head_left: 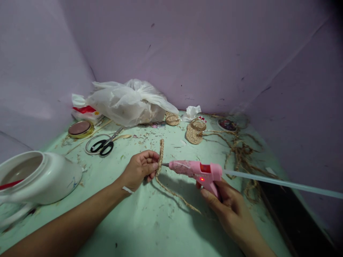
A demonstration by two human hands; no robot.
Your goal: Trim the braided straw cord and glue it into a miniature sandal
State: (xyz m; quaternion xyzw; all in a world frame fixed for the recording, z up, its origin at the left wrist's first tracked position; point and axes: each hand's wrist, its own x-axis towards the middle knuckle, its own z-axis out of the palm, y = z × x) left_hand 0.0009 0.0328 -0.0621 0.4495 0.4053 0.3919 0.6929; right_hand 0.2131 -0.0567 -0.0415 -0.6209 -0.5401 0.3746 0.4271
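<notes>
Between the thumb and fingers of my left hand [141,167] is a braided jute cord [161,153]. Its upper part stands folded and upright, while a loose tail trails down to the right across the table. My right hand [227,203] is wrapped round the handle of a pink hot glue gun [193,169], whose small red light is lit. The gun's metal nozzle points left and meets, or nearly meets, the cord beside my left fingertips. A long translucent glue stick [278,182] sticks out of the gun's back end. My right palm hides part of the handle.
Black-handled scissors [106,145], a round tin [80,129] and a white pot [57,178] lie on the left. A plastic bag [134,103] rests at the back. Coiled jute pieces [194,134] and tangled jute strands [241,150] lie to the right on the green table [150,228].
</notes>
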